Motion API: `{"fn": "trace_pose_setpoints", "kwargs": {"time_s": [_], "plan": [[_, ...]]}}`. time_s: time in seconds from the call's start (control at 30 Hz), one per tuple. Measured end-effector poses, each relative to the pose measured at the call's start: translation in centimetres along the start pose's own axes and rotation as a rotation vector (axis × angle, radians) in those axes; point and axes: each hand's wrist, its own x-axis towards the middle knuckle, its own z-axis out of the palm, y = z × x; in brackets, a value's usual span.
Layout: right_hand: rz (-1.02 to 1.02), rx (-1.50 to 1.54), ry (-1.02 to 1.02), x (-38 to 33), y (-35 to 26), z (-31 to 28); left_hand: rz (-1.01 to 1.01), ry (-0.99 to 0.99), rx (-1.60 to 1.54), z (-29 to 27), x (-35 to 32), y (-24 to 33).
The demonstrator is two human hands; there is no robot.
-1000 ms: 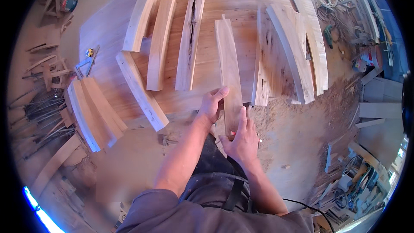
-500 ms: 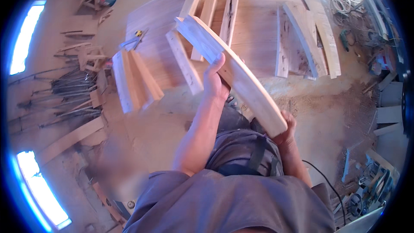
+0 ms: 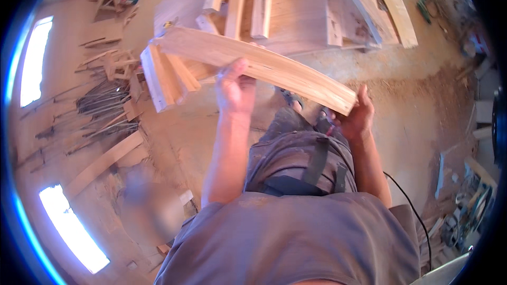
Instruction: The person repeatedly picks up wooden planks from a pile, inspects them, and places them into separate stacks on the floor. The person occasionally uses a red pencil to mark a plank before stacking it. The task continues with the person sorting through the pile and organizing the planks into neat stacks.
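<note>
A long, pale wooden plank point(image 3: 285, 76) with a gently curved edge hangs in the air in front of me, slanting from upper left down to the right. My left hand point(image 3: 236, 85) grips its near edge around the middle, thumb on the upper face and fingers underneath. At the plank's right end, my right hand point(image 3: 359, 113) holds the squared tip, with its thumb up beside the corner and the other fingers partly hidden below. The plank's far left end overlaps a small stack of wooden pieces point(image 3: 163, 82) at the table's left.
Beyond the plank stands a wide wooden table point(image 3: 301, 5). Several lumber pieces point(image 3: 262, 5) lie on it, with curved boards point(image 3: 393, 8) at its right. Metal clamps or rods point(image 3: 108, 100) are heaped at the left. A black cable point(image 3: 409, 200) runs along my right side.
The plank has swung flatter, its left end moving left and down and its right end rising. Both hands kept hold of it. The table now appears higher in view.
</note>
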Motion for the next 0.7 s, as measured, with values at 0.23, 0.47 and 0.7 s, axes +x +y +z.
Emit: {"fn": "trace_pose_setpoints", "kwargs": {"time_s": [0.23, 0.47, 0.7], "plan": [[-0.083, 0.067, -0.193, 0.4, 0.5, -0.8, 0.006, 0.145, -0.029, -1.7, -0.3, 0.1], [-0.11, 0.019, 0.004, 1.0, 1.9, 0.4, 0.051, 0.234, 0.003, -2.9, -0.5, 0.3], [-0.18, -0.134, 0.058, 2.5, 3.0, 0.7, 0.135, 0.141, 0.103, -1.3, -1.9, 1.9]]}}
